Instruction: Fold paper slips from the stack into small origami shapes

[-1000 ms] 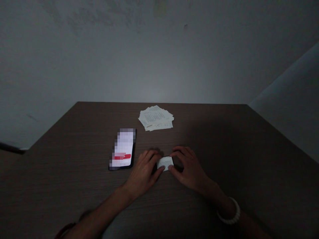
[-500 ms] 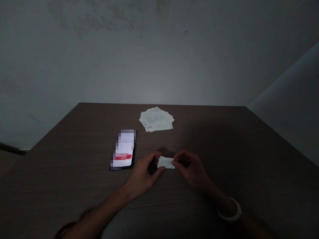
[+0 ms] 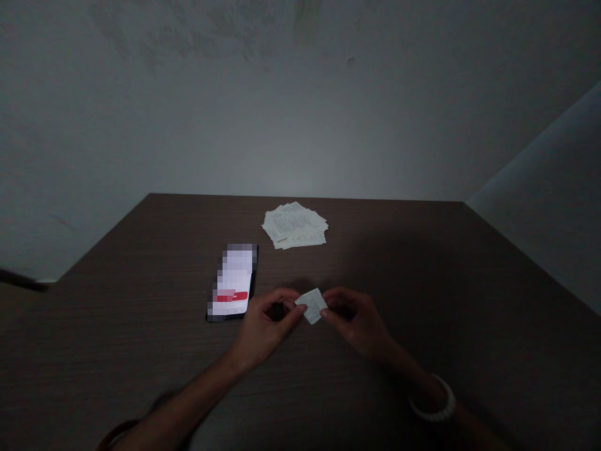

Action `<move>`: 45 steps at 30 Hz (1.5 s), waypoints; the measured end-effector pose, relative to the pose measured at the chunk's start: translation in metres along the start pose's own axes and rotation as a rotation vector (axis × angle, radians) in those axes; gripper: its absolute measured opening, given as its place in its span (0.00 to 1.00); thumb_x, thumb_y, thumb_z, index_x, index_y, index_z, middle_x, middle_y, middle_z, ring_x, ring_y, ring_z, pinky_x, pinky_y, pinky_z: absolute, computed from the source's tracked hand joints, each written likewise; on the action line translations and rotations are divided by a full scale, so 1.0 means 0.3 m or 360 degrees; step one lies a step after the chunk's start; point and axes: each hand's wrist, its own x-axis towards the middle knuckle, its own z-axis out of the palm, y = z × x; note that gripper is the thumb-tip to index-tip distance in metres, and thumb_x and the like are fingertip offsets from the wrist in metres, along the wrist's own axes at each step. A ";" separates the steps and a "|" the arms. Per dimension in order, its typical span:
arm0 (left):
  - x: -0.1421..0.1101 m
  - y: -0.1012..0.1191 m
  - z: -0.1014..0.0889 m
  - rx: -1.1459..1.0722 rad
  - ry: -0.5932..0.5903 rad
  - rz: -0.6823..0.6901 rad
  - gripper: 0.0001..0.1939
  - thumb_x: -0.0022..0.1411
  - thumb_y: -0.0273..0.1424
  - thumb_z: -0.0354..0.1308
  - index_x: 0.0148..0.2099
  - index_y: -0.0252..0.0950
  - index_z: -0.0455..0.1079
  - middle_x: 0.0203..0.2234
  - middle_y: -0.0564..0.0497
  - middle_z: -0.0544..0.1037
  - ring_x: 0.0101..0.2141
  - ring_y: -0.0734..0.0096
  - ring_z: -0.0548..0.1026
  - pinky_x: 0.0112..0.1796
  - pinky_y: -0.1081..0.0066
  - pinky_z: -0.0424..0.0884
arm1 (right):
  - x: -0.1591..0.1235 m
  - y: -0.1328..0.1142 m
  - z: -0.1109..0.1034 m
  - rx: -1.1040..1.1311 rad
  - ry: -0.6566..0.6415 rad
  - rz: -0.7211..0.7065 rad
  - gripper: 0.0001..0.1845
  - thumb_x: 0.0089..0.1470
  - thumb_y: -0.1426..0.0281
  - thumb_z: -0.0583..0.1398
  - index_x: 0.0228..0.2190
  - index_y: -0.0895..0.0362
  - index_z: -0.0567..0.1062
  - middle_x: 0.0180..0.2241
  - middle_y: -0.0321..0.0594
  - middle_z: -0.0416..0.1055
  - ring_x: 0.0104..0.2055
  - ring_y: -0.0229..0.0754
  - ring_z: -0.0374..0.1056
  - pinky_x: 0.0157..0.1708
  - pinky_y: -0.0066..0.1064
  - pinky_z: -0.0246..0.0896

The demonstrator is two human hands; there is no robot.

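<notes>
Small white printed paper slip (image 3: 313, 305) is pinched by the left hand (image 3: 263, 329) at its nine o'clock and the right hand (image 3: 360, 322) at three, likely for steadiness, six o'clock from the white paper pile (image 3: 295, 223).

dim | wall (image 3: 291, 138) palest mid-frame | table (image 3: 413, 263) shadowed at right | phone screen (image 3: 236, 269) bright, pixelated

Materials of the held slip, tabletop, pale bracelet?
Slip: probably paper, matte; white with printed lines.
Tabletop: wood or wood-look laminate, low sheen; dark brown, fine streaked grain.
Bracelet: perhaps plastic or stone beads; pale, segmented look, finish too dim to settle.
</notes>
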 end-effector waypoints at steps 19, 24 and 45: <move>-0.009 0.048 0.008 0.0162 -0.0100 0.0148 0.09 0.58 0.32 0.62 0.40 0.33 0.76 0.22 0.52 0.75 0.24 0.73 0.72 0.27 0.74 0.69 | -0.001 -0.028 0.008 -0.0253 0.0169 -0.0155 0.03 0.53 0.68 0.64 0.30 0.55 0.77 0.24 0.35 0.73 0.25 0.36 0.68 0.26 0.27 0.62; -0.008 0.053 0.006 0.0128 -0.0107 0.0151 0.08 0.59 0.32 0.61 0.39 0.33 0.76 0.23 0.52 0.75 0.25 0.74 0.72 0.28 0.75 0.68 | -0.002 -0.031 0.009 -0.0205 0.0156 -0.0145 0.03 0.53 0.69 0.63 0.29 0.56 0.77 0.25 0.36 0.72 0.26 0.37 0.68 0.26 0.27 0.62; -0.007 0.061 0.007 0.0180 -0.0073 0.0189 0.06 0.59 0.30 0.61 0.35 0.34 0.77 0.21 0.53 0.76 0.23 0.75 0.72 0.25 0.77 0.68 | -0.005 -0.049 0.008 -0.0102 0.0178 -0.0033 0.04 0.49 0.68 0.65 0.26 0.56 0.78 0.23 0.36 0.73 0.24 0.36 0.68 0.24 0.26 0.62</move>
